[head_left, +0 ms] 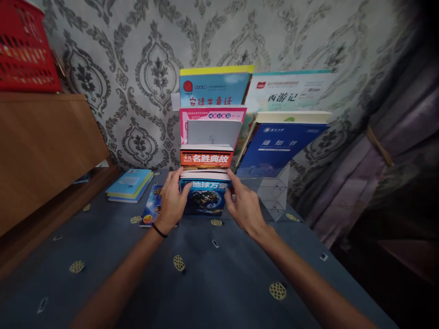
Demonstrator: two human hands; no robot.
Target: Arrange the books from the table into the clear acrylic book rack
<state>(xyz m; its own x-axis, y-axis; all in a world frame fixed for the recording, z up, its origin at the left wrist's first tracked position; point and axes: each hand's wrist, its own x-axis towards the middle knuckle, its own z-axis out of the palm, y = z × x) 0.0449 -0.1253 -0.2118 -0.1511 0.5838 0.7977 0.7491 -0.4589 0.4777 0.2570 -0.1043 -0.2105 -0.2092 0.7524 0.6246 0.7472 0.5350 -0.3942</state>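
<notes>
My left hand (173, 196) and my right hand (244, 205) are closed on the two side edges of a dark blue book (205, 201) with the Earth on its cover. The book stands nearly upright at the front of a tiered clear plastic book rack (274, 198). Right behind it stands an orange-red book (206, 158) with white characters. Further back are a grey-covered book (212, 132), a pink book (213, 113) and a light blue book (214, 87). In the right column stand a blue book (274, 148) and a white book (286, 91).
Left of my left hand, a blue book (151, 210) lies flat on the dark patterned cloth (219, 283). Behind it sits a small stack of books (130, 183). A wooden cabinet (51, 146) carries a red basket (25, 50). Patterned wallpaper (157, 59) is behind, a curtain (346, 192) at right.
</notes>
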